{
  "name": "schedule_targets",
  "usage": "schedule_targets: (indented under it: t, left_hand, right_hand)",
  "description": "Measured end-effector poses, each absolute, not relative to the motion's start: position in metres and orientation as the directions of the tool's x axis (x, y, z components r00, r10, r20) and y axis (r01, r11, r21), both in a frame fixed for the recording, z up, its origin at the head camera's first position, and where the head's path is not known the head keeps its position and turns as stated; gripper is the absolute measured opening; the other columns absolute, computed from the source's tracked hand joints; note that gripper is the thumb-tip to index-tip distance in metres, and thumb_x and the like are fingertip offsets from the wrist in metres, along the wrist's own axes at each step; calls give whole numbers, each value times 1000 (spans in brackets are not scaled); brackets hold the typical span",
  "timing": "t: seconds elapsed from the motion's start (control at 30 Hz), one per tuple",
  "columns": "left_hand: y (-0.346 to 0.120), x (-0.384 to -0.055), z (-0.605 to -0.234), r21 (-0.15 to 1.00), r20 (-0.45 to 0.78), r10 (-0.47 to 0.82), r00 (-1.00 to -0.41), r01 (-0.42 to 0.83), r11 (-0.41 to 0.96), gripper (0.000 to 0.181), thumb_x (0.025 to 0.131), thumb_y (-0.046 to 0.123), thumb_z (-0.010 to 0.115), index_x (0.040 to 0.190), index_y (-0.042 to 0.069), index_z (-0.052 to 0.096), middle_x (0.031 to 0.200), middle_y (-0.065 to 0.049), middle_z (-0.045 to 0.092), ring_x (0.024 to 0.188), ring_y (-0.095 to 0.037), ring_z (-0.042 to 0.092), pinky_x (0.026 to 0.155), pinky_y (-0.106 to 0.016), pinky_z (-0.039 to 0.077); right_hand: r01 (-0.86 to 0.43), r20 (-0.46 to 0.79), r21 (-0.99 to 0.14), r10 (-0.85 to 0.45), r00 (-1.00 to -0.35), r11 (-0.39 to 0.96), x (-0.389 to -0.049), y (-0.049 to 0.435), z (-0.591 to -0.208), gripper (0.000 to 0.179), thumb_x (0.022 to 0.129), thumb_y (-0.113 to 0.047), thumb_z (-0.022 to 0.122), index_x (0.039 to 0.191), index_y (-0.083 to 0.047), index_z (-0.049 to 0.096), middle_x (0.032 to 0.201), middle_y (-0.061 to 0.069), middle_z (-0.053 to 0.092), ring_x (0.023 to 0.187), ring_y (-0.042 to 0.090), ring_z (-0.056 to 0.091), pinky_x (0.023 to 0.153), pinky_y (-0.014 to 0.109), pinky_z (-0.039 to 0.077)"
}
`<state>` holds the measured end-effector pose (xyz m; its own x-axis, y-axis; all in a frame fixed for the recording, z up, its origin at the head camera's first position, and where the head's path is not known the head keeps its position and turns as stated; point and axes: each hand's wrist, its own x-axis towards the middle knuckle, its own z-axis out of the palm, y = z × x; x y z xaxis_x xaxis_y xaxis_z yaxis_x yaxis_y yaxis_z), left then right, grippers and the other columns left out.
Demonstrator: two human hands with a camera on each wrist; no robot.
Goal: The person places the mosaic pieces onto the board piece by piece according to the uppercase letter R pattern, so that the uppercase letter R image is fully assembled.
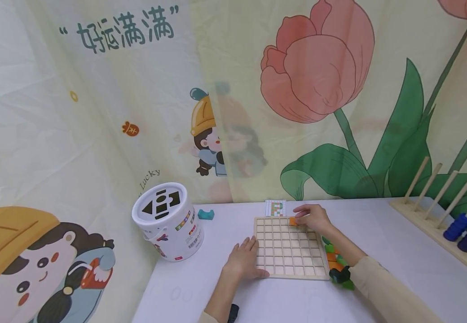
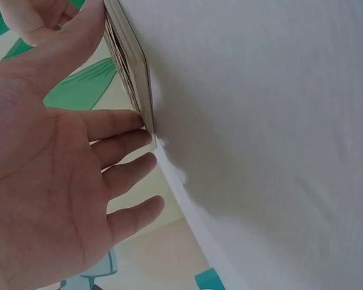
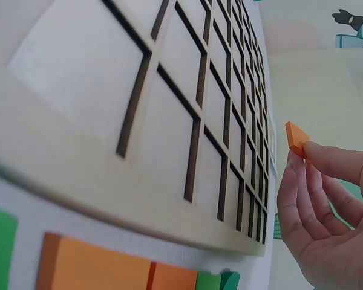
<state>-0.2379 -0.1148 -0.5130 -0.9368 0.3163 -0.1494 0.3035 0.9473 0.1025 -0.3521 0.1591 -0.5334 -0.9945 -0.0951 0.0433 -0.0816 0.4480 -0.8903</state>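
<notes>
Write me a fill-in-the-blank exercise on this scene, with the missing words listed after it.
1. The right hand pinches a small, flat, square tile coloured ____.
2. In the head view, the white cylindrical bucket stands to the ____ of the pale wooden gridded board.
3. The pale cylindrical rods at far right are made of ____.

Missing words: orange; left; wood.

The board point(image 1: 292, 252) is matt wood, tile point(image 3: 297, 139) perhaps plastic.

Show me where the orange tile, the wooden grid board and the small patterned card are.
Orange tile point(image 3: 297, 138): right wrist view, on its visible face.
Wooden grid board point(image 1: 288, 253): head view, on the bare grid near its middle.
Small patterned card point(image 1: 276, 208): head view, on its printed pattern.
</notes>
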Motion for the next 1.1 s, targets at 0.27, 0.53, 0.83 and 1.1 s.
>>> schedule_targets:
  t: [0.27,0.53,0.83,1.1]
  left_hand:
    - [-114,-239,-512,90,-157,310,-938,299,950,103,79,60,84,155,2,47,164,-11,42,153,-29,37,122,-51,35]
    - [-115,-239,-511,87,-162,307,-938,296,951,102,79,61,84,155,3,48,164,-10,43,153,-29,37,121,-51,35]
    - [-114,-239,-514,67,-174,311,-934,304,950,103,79,63,82,155,3,47,164,-10,42,152,-29,38,121,-51,36]
    - [-113,-239,-512,70,-171,311,-935,304,950,103,80,63,83,155,3,47,164,-10,42,152,-29,38,121,-51,36]
  right_hand:
    - [-81,31,-893,-119,-992,442,-358,141,-535,32,87,-6,82,116,3,75,87,7,74,78,18,69,65,29,57]
    - [-52,2,-904,-117,-993,424,-367,124,-539,28,85,-2,82,112,1,76,86,6,72,77,17,68,60,27,56]
    - [-75,12,-898,-145,-989,434,-368,113,-549,23,85,0,82,108,1,76,85,5,73,75,15,70,62,27,57]
    - [-142,74,-874,-161,-984,465,-366,104,-547,20,83,0,84,101,-2,78,81,0,73,76,14,67,65,28,54]
